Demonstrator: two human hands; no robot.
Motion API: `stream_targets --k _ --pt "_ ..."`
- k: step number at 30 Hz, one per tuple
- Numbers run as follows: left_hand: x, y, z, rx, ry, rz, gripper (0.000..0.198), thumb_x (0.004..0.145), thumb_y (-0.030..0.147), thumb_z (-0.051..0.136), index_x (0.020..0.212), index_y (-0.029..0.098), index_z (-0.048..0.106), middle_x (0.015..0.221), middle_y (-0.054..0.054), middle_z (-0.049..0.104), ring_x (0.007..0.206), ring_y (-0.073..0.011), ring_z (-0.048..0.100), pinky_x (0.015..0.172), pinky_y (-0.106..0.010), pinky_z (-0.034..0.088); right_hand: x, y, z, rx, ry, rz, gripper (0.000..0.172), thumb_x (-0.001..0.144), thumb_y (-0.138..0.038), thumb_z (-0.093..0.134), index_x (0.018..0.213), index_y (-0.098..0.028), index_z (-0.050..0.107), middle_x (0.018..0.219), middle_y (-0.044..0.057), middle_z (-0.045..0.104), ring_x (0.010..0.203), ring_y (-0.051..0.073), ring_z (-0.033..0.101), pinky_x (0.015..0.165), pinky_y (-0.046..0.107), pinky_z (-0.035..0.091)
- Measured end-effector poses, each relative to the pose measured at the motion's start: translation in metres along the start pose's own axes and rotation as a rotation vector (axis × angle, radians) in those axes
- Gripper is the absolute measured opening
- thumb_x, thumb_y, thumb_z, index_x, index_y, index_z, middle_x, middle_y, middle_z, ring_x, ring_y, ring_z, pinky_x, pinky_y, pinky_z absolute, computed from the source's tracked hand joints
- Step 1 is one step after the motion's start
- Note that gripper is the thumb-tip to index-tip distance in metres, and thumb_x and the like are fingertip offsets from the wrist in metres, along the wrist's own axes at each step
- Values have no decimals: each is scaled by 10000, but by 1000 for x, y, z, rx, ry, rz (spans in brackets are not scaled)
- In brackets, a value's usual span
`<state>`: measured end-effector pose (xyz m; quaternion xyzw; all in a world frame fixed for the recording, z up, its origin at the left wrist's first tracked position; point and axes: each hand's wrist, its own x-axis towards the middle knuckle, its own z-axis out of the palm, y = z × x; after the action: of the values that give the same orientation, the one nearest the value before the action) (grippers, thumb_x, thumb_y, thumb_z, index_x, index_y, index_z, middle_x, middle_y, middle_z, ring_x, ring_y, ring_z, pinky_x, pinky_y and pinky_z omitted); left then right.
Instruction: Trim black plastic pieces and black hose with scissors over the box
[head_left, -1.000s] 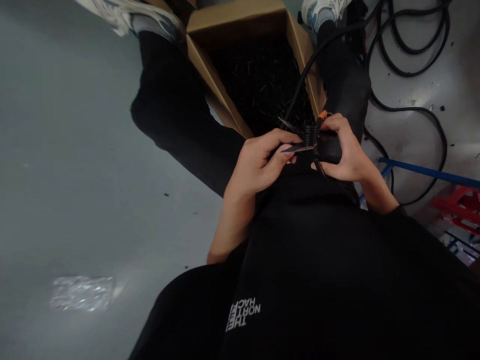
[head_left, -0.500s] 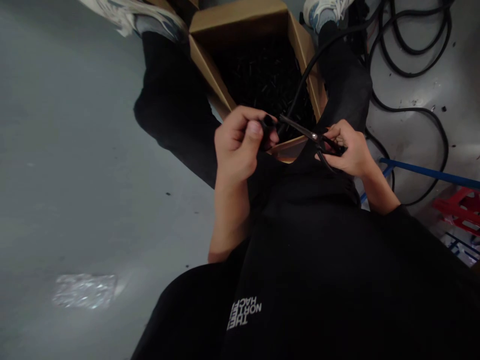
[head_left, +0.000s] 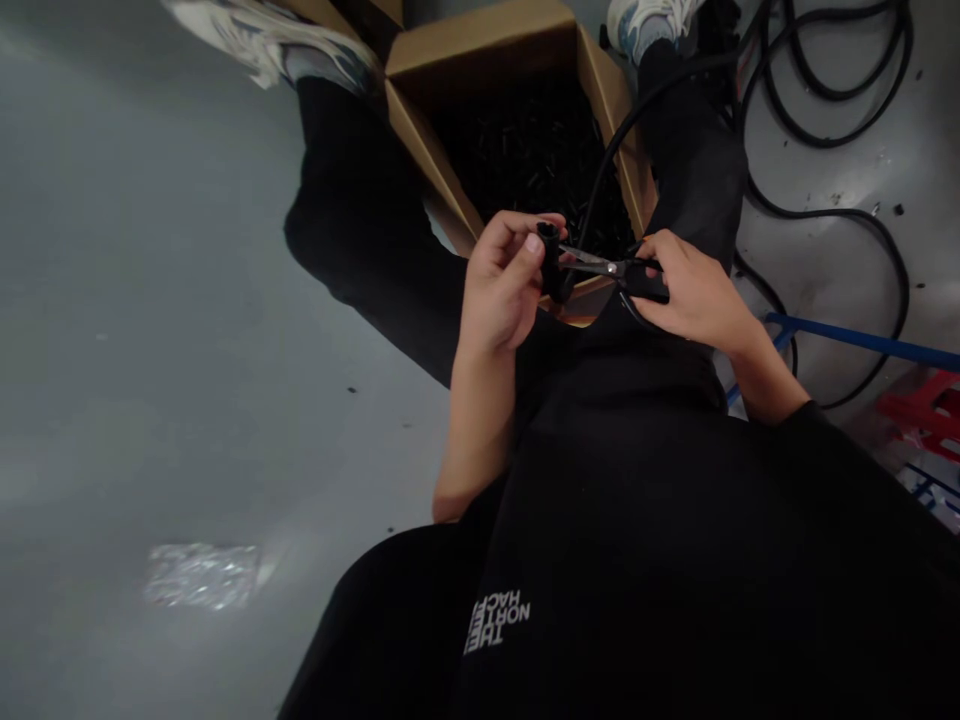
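Note:
My left hand (head_left: 506, 275) pinches a black rubber tube (head_left: 550, 265) upright between thumb and fingers, its hollow end facing up. A pair of scissors (head_left: 611, 268) with black handles is in my right hand (head_left: 686, 290), fingers through the loops. The scissor blades are parted and their tips reach the tube's side; whether they bite into it I cannot tell. Below both hands stands an open cardboard box (head_left: 480, 45) holding many short black pieces (head_left: 525, 140). A black hose (head_left: 619, 135) runs over the box's right side toward the tube.
Coils of black hose (head_left: 825, 140) lie on the floor at the right. Nearby are a blue metal bar (head_left: 862, 340) and a red plastic object (head_left: 922, 410). A clear plastic packet (head_left: 202, 575) lies on the grey floor at left. My legs flank the box.
The scissors have opened and moved left to the tube. My left hand has turned the tube more upright, and the whole view has shifted slightly.

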<state>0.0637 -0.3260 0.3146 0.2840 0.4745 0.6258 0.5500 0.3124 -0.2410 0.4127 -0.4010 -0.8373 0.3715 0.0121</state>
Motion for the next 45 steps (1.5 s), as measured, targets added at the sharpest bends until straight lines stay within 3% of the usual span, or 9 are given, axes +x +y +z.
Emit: stream_targets --k 6,13,17,21,26,30,34,40,45 --pt "4 -13 3 147 -13 25 537 921 772 896 1076 282 742 1281 -74 825 1203 -241 806 1002 -346 688 4 4 7 28 10 16 378 938 -473 772 1161 -253 560 1185 109 744 1111 338 730 960 491 595" --pt "7 -24 -9 187 65 79 586 979 829 794 1210 299 699 1144 -57 773 1108 -215 817 979 -340 678 7 7 18 270 18 152 388 853 -457 820 1044 -265 543 891 -6 693 821 231 699 808 402 524" --pt "7 -24 -9 305 9 79 635 923 827 860 1146 263 669 970 -18 720 942 -203 797 887 -340 682 6 9 29 388 38 212 411 824 -485 831 999 -274 524 874 -14 693 812 210 676 767 384 490" --pt "5 -21 -2 368 62 150 583 948 788 859 1084 246 692 919 -4 713 793 -164 746 770 -308 648 4 7 32 453 16 253 446 816 -513 852 986 -273 516 878 -14 691 804 192 654 744 367 479" --pt "1 -17 0 413 103 194 484 966 695 888 1086 250 739 928 -16 745 827 -178 746 800 -319 623 2 8 36 574 -35 266 474 815 -509 885 984 -269 512 862 -32 683 787 174 663 763 366 519" --pt "0 -16 4 412 96 167 512 968 743 856 1068 258 731 906 -10 746 802 -175 733 772 -318 604 1 13 46 609 25 253 503 820 -543 900 996 -265 519 875 -39 676 796 165 654 789 373 546" --pt "-2 -15 14 402 67 129 597 904 811 878 955 241 709 920 -20 772 797 -176 727 759 -323 612 2 17 51 545 34 191 526 838 -536 898 1105 -272 531 956 -22 683 856 199 687 832 418 610" --pt "-13 2 18 339 -116 92 609 871 802 919 872 232 704 824 -23 780 701 -169 735 634 -302 603 7 20 30 234 27 -77 741 745 -558 994 1286 -253 591 1297 105 706 1217 367 720 1116 630 609" --pt "-24 34 22 303 -166 132 579 919 774 899 856 240 685 831 -38 797 663 -177 755 585 -314 642 3 6 10 135 -15 -154 668 793 -569 951 1275 -252 616 1256 86 689 1191 360 722 1075 604 638"
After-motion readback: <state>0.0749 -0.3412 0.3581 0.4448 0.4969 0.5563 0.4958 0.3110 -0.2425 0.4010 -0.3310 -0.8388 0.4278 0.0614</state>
